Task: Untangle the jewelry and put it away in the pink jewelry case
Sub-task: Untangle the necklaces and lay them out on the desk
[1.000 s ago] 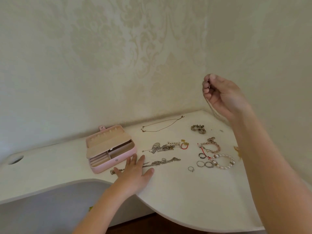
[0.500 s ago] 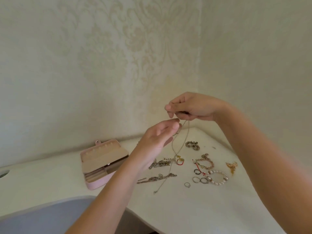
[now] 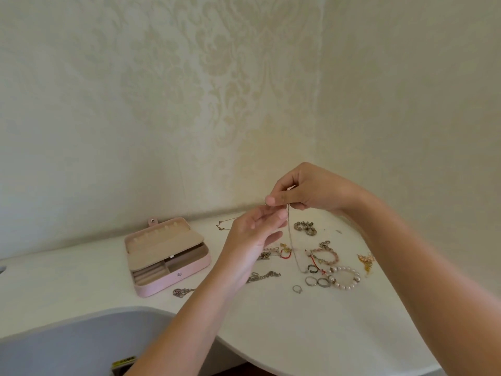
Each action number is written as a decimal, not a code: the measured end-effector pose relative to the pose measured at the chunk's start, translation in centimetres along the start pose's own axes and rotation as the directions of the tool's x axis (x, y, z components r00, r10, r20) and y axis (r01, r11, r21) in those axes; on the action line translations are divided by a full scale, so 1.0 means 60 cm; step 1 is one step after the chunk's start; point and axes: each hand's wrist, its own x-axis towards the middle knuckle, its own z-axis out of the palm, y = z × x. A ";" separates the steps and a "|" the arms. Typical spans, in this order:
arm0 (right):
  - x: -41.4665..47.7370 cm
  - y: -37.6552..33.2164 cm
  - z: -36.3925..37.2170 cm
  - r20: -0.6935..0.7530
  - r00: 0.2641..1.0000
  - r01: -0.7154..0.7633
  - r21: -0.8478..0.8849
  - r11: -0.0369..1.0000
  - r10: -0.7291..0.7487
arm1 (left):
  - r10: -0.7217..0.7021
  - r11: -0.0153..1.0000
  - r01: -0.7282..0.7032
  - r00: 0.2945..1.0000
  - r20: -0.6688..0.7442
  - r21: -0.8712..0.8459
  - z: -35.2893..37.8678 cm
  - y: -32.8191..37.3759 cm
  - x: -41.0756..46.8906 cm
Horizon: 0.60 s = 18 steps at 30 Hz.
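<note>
1. My right hand (image 3: 311,189) is raised above the white table (image 3: 271,335), thumb and forefinger pressed together, pinching the top of a thin chain (image 3: 289,234).
2. The chain hangs straight down from that pinch, and its lower end reaches the table beside a small dark ring (image 3: 313,268).
3. My left hand (image 3: 254,234) sits just below the right, palm turned up and fingers loosely straight. Its fingertips are right at the chain, but I cannot tell whether they touch it.
4. The pink jewelry case (image 3: 173,280) stands open on the table to the left of my hands, well apart from the chain. Its beige lid is tilted back, and the compartments I can see look bare.
5. The other jewelry lies loose on the table:
   - a pearl bracelet (image 3: 342,287) with two rings (image 3: 317,281) touching its left side
   - a single ring (image 3: 297,289) just in front of those
   - a pink bead bracelet (image 3: 334,257) behind the pearls
   - a gold piece (image 3: 366,260) at the far right
6. A silver chain bundle (image 3: 263,276) lies partly hidden under my left forearm. A fine necklace (image 3: 225,223) lies near the wall behind the case.
</note>
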 end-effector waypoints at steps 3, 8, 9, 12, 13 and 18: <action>-0.002 0.001 0.003 -0.018 1.000 0.023 0.003 1.000 -0.023 | 0.043 0.999 -0.043 0.997 -0.058 0.006 0.004 0.006 0.002; -0.008 -0.001 0.007 -0.082 0.995 0.064 0.010 0.998 -0.063 | 0.049 0.998 -0.049 0.999 -0.014 -0.034 0.001 0.009 -0.005; -0.010 0.000 0.005 -0.111 0.992 0.059 0.010 0.998 -0.057 | 0.019 0.996 -0.019 1.000 0.003 -0.087 -0.002 0.009 -0.009; -0.025 0.009 -0.005 -0.113 0.994 0.003 0.027 1.000 0.000 | -0.099 0.982 0.098 0.995 -0.001 -0.161 -0.025 0.003 -0.027; -0.031 0.013 -0.008 -0.075 0.997 -0.030 0.026 0.999 0.032 | -0.130 0.978 0.129 0.992 0.005 -0.164 -0.036 -0.002 -0.033; -0.055 0.053 -0.010 0.047 0.986 -0.162 -0.003 0.987 0.162 | -0.315 0.943 0.310 0.948 -0.031 -0.124 -0.099 -0.042 -0.057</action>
